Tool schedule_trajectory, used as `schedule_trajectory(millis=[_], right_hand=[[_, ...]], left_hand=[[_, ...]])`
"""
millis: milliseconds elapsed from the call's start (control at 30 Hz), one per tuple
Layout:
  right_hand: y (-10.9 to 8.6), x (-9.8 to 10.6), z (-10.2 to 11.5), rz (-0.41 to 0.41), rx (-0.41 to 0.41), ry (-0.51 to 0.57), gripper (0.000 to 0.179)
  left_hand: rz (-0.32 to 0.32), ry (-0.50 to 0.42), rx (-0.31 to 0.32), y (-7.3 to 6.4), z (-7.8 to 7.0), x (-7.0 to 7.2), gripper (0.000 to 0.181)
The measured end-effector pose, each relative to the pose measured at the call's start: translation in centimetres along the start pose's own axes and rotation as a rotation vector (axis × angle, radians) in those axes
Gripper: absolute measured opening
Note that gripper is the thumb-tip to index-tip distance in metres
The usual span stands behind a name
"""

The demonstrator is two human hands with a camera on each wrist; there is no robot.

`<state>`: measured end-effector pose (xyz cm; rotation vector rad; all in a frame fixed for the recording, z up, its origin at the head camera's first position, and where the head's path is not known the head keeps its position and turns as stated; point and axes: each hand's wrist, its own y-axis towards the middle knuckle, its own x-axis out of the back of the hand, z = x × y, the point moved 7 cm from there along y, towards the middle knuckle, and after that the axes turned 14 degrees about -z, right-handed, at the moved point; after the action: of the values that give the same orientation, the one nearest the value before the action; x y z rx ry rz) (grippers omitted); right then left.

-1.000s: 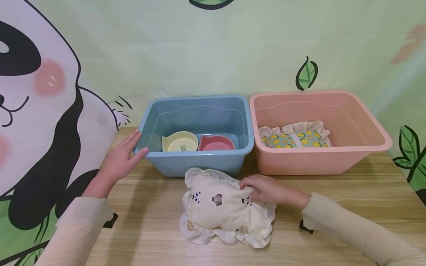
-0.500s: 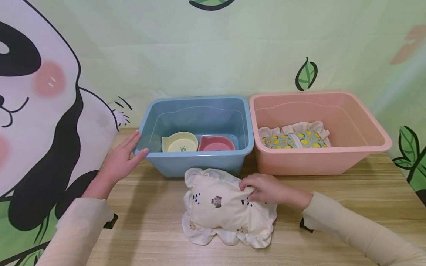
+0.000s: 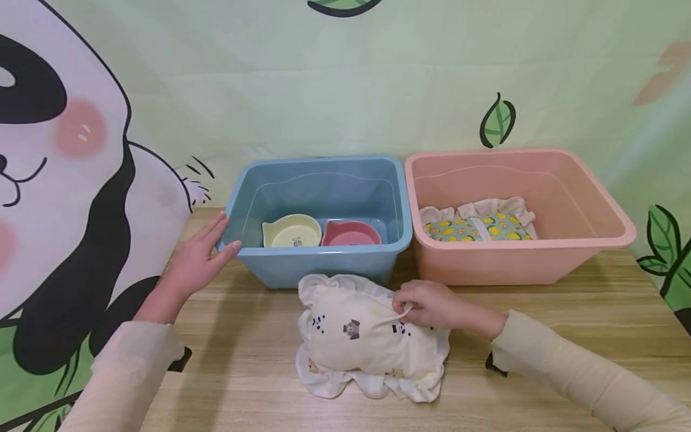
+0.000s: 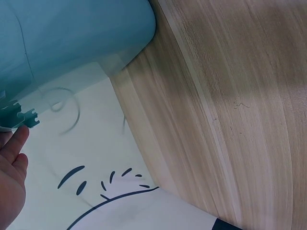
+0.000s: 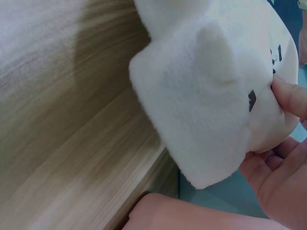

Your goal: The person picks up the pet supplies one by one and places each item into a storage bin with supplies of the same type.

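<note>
A small cream pillow with a white ruffled edge and printed animal faces lies on the wooden table in front of the blue bin. My right hand pinches its fabric near the upper right, raising a fold. The right wrist view shows the thumb on the printed side of the pillow, with fingers curled at its edge. With fairly straight fingers, my left hand rests against the left rim of the blue bin. Only part of the left hand shows in the left wrist view, at the bin's rim.
Inside the blue bin sit a pale yellow dish and a pink dish. A pink bin stands right beside it, holding a lemon-print pillow with ruffles. Behind both bins hangs a green cloth with a panda print.
The right hand has drawn the pillow's fabric up into a sharper fold, with the fingers slightly higher and further right. The pillow shifts very slightly; the left hand stays in place.
</note>
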<state>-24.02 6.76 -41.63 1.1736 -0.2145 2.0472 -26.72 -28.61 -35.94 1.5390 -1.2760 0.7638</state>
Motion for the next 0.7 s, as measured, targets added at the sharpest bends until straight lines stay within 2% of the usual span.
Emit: schedule_trajectory(millis=[433,700], right_hand=[[0.0,0.8,0.6,-0.028,0.043,0.050,0.016],[0.0,1.3,0.7,0.017,0.000,0.126,0.015]], left_hand=[[-0.002,0.008,0.000,0.0,0.0,0.0,0.069],[0.000,0.011,-0.003,0.0,0.0,-0.1,0.070]])
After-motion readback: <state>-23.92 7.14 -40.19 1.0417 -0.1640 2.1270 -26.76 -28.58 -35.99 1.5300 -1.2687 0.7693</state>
